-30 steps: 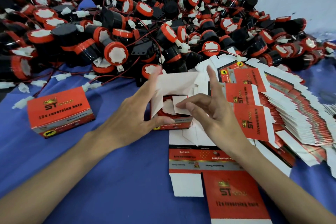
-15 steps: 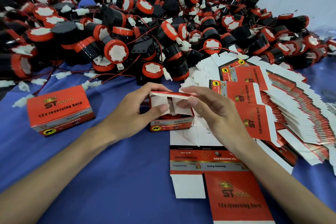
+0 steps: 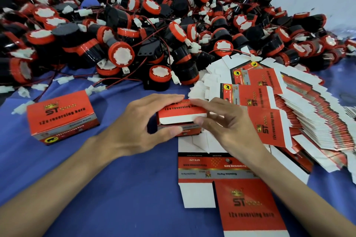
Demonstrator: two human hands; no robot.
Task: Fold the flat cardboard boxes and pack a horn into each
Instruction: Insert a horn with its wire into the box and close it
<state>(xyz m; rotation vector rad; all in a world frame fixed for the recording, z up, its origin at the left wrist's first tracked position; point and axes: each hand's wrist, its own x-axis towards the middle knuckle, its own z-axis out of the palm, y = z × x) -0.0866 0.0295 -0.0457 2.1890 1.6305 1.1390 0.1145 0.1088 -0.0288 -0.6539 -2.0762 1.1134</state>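
Lid (image 3: 181,110) now folded down over the box (image 3: 187,127) at centre; left hand (image 3: 138,127) grips it, right hand (image 3: 225,127) pinches its white flap (image 3: 179,120), seemingly untucked. Horns (image 3: 121,56) pile at 12 o'clock

Blue cloth (image 3: 115,188): horn pile (image 3: 154,34), flat boxes (image 3: 308,121), closed box (image 3: 61,117).

1. Horns (image 3: 121,56): black bodies, red rims, white faces, thin red and black wires.
2. Closed box (image 3: 61,115): red, black lettering, grey band.
3. Half-closed box (image 3: 183,114): red lid, white flap.
4. Cloth (image 3: 115,188): plain blue.
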